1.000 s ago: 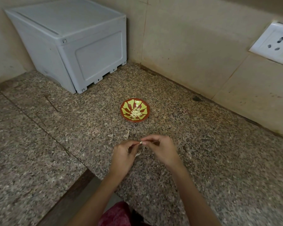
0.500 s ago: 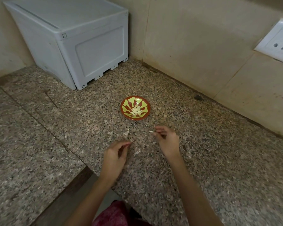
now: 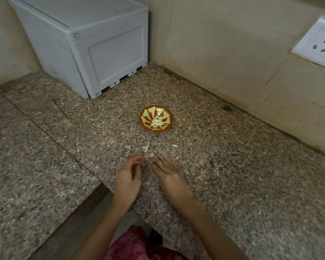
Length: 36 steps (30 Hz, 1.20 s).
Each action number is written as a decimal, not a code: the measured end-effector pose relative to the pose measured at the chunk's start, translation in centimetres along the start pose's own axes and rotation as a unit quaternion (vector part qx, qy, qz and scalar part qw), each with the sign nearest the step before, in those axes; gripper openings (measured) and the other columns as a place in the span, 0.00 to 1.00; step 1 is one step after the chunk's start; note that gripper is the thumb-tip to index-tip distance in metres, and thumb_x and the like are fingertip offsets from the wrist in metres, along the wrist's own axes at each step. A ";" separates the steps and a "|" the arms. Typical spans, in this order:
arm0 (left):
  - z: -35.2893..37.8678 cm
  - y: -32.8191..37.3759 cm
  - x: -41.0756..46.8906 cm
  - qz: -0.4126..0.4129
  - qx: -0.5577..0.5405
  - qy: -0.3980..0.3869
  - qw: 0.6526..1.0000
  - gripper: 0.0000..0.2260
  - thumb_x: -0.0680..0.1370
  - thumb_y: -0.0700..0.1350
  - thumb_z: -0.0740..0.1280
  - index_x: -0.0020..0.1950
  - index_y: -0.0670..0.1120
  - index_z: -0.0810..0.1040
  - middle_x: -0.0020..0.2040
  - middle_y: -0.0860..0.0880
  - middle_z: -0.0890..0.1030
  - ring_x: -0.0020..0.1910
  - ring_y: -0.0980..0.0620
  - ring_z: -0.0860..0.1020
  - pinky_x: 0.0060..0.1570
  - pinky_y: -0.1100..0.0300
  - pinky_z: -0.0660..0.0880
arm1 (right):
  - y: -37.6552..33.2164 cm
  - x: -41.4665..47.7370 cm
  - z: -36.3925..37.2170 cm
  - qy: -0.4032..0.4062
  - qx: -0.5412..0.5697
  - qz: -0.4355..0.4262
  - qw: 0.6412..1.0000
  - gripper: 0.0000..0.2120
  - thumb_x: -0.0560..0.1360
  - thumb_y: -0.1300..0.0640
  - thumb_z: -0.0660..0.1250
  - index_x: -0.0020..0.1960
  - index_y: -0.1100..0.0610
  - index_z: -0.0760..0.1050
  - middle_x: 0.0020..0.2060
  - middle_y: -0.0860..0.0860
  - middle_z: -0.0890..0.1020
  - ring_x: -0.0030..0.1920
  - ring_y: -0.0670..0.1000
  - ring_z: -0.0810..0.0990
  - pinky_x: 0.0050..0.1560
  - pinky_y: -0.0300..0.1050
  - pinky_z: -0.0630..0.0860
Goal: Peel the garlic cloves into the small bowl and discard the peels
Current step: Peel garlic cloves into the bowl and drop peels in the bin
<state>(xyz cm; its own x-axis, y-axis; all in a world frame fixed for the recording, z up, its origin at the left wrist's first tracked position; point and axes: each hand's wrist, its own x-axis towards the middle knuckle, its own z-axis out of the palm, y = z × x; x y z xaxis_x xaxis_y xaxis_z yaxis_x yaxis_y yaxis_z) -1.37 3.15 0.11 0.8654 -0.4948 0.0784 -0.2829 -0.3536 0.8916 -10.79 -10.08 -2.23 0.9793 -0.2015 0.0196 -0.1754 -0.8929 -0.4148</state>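
1. Okay, head view (the only one): the left hand [image 3: 129, 178] hangs loosely curled with nothing visible between thumb and fingers. The right hand [image 3: 168, 174] has its fingers stretched down toward the countertop [image 3: 233, 175], and as far as the blur lets me tell it isn't pinching anything either.
2. Peeled garlic cloves [image 3: 159, 122] sit piled in the small bowl [image 3: 143, 122], well beyond both sets of fingertips. Peel scraps [image 3: 146, 147] lie just ahead of the fingertips, between the hands and the bowl.
3. Looks like clean-up time to me. Sweep the scraps together with flat fingers, then pinch up the heap (they're papery and featherlight, so go slow).
4. Speckled granite hides pale flakes, so check twice. The bowl is glossy, shallow and red with green petals; the cloves are smooth pale slivers.
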 end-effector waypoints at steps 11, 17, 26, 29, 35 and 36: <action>0.1 -0.1 -0.9 -0.004 0.013 -0.013 1.000 0.15 0.79 0.35 0.64 0.63 0.49 0.76 0.49 0.55 0.81 0.47 0.66 0.77 0.46 0.75 0.73 | 5.5 -3.8 -3.9 -0.050 -0.054 -0.116 0.991 0.37 0.68 0.77 0.68 0.72 0.51 0.71 0.72 0.48 0.72 0.74 0.49 0.68 0.71 0.50 0.70; 0.3 0.4 -1.5 0.017 0.026 -0.009 0.999 0.13 0.79 0.34 0.64 0.60 0.48 0.78 0.49 0.56 0.81 0.46 0.71 0.76 0.43 0.76 0.73 | 5.5 -4.3 -3.8 -0.004 -0.069 -0.140 0.988 0.29 0.62 0.77 0.74 0.60 0.58 0.80 0.57 0.53 0.82 0.59 0.53 0.80 0.53 0.49 0.82; 1.4 0.3 -1.4 0.040 0.042 -0.027 0.998 0.12 0.77 0.32 0.66 0.56 0.45 0.81 0.49 0.53 0.82 0.38 0.61 0.78 0.35 0.73 0.73 | 3.9 -2.4 -6.1 0.182 0.389 0.335 0.839 0.10 0.74 0.66 0.72 0.46 0.51 0.84 0.42 0.45 0.86 0.43 0.42 0.84 0.48 0.35 0.80; 2.6 0.2 -0.9 0.050 0.057 -0.041 0.996 0.10 0.76 0.35 0.69 0.55 0.45 0.81 0.50 0.53 0.82 0.44 0.62 0.78 0.47 0.70 0.76 | 4.3 -2.6 -7.2 0.187 0.580 0.402 0.683 0.09 0.72 0.70 0.72 0.48 0.60 0.84 0.48 0.54 0.87 0.50 0.50 0.86 0.53 0.42 0.81; 5.7 0.7 0.5 0.058 0.146 -0.032 0.987 0.13 0.71 0.44 0.75 0.55 0.48 0.81 0.47 0.54 0.76 0.46 0.55 0.74 0.50 0.59 0.75 | 3.5 -2.9 -8.0 0.182 0.703 0.423 0.541 0.10 0.72 0.75 0.68 0.50 0.67 0.82 0.47 0.58 0.86 0.47 0.52 0.86 0.46 0.42 0.83; 6.0 0.8 0.6 0.056 0.144 -0.023 0.988 0.13 0.71 0.44 0.75 0.54 0.48 0.82 0.47 0.53 0.76 0.46 0.55 0.74 0.50 0.58 0.75 | 3.4 -2.9 -8.0 0.180 0.708 0.424 0.535 0.10 0.72 0.75 0.68 0.50 0.67 0.82 0.47 0.58 0.86 0.46 0.52 0.87 0.47 0.43 0.83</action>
<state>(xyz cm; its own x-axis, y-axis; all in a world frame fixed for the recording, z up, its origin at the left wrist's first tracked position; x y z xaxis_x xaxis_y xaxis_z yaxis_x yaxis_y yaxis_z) -3.58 -2.24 -1.79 0.8045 -0.5765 0.1428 -0.4870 -0.5027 0.7142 -15.07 -15.70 3.60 0.4797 -0.5853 -0.6537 -0.0390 0.7300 -0.6823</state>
